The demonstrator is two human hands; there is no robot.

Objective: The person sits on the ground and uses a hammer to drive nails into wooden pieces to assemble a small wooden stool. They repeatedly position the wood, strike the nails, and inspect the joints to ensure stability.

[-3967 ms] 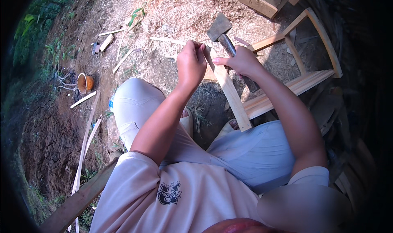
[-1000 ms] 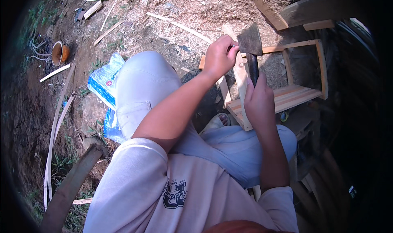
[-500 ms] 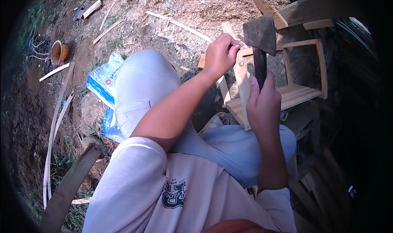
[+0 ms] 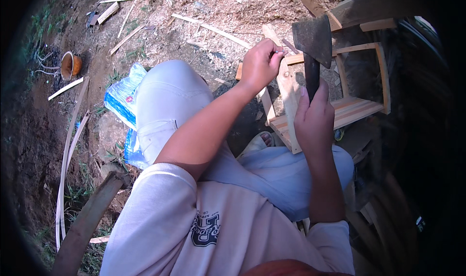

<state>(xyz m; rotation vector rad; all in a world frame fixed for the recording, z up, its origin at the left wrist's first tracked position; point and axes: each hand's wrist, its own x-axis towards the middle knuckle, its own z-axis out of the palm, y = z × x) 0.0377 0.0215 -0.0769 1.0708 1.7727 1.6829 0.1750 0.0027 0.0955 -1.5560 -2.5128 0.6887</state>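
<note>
My right hand [image 4: 314, 118] is closed around the dark handle of a hatchet [image 4: 312, 37]. Its broad, worn metal head stands up above the fist, just right of my other hand. My left hand [image 4: 261, 65] makes a pinch at the upper part of a pale wooden board [image 4: 287, 99]; what lies between the fingertips is too small to make out. The board belongs to a small wooden frame with slats [image 4: 347, 112] and upright legs, tilted on its side in front of my bent leg. The hatchet hides part of the frame.
Wood shavings [image 4: 242, 6] cover the ground ahead, with loose wood strips [image 4: 211, 29] among them. To the left are an orange-brown pot [image 4: 71, 66], a blue and white plastic bag [image 4: 121, 99] and long thin strips [image 4: 63, 179]. A thick plank [image 4: 90, 217] leans at lower left.
The hatchet and my right hand have shifted slightly to the right. My left hand keeps its pinch at nearly the same spot on the board.
</note>
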